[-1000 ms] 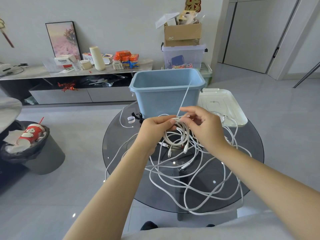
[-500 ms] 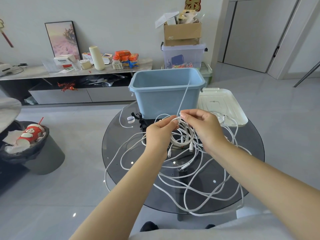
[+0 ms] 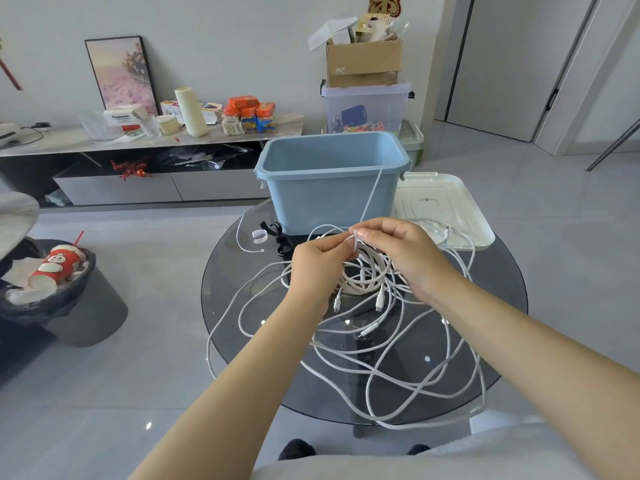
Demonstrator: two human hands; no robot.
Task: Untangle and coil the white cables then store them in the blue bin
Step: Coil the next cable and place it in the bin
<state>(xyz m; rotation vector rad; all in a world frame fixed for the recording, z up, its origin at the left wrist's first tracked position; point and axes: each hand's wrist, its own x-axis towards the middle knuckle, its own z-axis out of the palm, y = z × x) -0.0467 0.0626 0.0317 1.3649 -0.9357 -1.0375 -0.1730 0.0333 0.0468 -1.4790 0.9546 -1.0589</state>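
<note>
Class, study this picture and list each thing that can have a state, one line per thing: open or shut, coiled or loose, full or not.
Blue bin: lid off, upright, no cables seen inside.
White lid: off, lying flat beside the bin.
Coil of white cable: partly wound, held up by both hands.
Loose white cables: tangled on the glass table.
Left hand: gripping the coil.
Right hand: pinching a strand.
Trash can: full.
</note>
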